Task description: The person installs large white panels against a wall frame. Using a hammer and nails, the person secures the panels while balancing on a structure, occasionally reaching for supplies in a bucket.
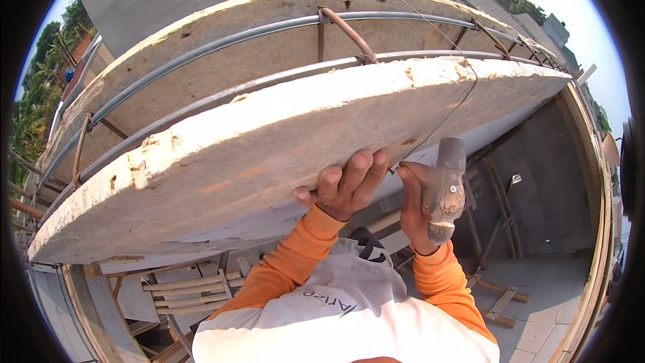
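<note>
My left hand lies with its fingers spread against the near face of a thick wooden formwork board. To its right, my right hand is closed on a hammer. The hammer's metal head faces up toward me and hides most of the handle. A thin wire comes over the board's top edge and runs down its face. Its lower end meets a small dark nail by my right fingertips. Whether those fingers pinch the wire or only touch it, I cannot tell.
Behind the board, steel bars with rusty stirrups run toward a second board. Below on the right are wooden props and a tiled surface. Bamboo poles lie below left. A timber edge borders the right side.
</note>
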`<state>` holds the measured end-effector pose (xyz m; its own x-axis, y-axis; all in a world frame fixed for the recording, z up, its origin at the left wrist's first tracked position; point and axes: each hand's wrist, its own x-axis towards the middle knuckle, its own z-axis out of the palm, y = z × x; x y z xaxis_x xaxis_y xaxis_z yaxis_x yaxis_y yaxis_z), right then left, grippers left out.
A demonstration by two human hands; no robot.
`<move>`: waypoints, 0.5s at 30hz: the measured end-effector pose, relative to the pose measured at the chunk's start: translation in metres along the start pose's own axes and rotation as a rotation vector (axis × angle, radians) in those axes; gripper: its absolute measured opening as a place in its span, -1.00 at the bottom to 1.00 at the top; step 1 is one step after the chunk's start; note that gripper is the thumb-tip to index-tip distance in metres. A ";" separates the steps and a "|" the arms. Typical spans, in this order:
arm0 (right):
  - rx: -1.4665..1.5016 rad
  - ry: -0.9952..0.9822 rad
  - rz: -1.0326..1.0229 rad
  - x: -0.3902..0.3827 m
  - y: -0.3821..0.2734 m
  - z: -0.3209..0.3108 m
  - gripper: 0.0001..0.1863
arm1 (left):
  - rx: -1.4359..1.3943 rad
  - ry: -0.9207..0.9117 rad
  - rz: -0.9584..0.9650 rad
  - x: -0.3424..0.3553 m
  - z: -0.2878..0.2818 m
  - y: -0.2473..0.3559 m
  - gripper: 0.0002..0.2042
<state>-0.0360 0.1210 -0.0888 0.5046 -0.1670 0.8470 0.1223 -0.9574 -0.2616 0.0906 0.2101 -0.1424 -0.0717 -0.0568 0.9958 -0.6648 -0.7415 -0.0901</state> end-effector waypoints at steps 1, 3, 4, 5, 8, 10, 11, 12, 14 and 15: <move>0.213 0.020 0.197 -0.003 -0.005 0.008 -0.93 | -0.003 -0.005 0.003 0.000 0.000 -0.001 -0.39; 0.421 0.065 0.425 0.002 -0.024 0.012 -0.96 | -0.012 -0.028 0.003 0.001 -0.003 -0.002 -0.35; 0.522 0.088 0.539 0.003 -0.029 0.011 -0.95 | -0.015 -0.034 -0.001 0.001 -0.003 -0.001 -0.34; 0.559 0.116 0.555 -0.010 -0.023 0.019 -0.97 | -0.017 -0.044 -0.005 0.000 -0.004 -0.001 -0.33; 0.567 0.141 0.645 -0.048 -0.021 0.035 -0.94 | -0.033 -0.036 -0.021 0.000 -0.004 0.000 -0.34; 0.554 0.100 0.589 -0.051 -0.022 0.033 -0.80 | -0.040 -0.009 -0.025 0.001 -0.004 0.001 -0.36; 0.544 0.096 0.523 -0.049 -0.023 0.032 -0.74 | -0.042 0.013 -0.023 0.000 -0.003 0.001 -0.37; 0.476 0.036 0.468 -0.044 -0.025 0.028 -0.64 | -0.034 0.064 -0.020 -0.001 0.003 -0.001 -0.37; 0.357 -0.029 0.375 -0.035 -0.032 0.019 -0.53 | -0.018 0.134 -0.063 0.000 0.006 0.001 -0.43; 0.305 -0.042 0.336 -0.030 -0.036 0.016 -0.52 | -0.009 0.154 -0.111 0.005 0.006 0.005 -0.48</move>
<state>-0.0418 0.1645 -0.1126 0.5930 -0.4409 0.6738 0.1885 -0.7375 -0.6485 0.0911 0.2020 -0.1379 -0.1098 0.1281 0.9857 -0.6817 -0.7314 0.0191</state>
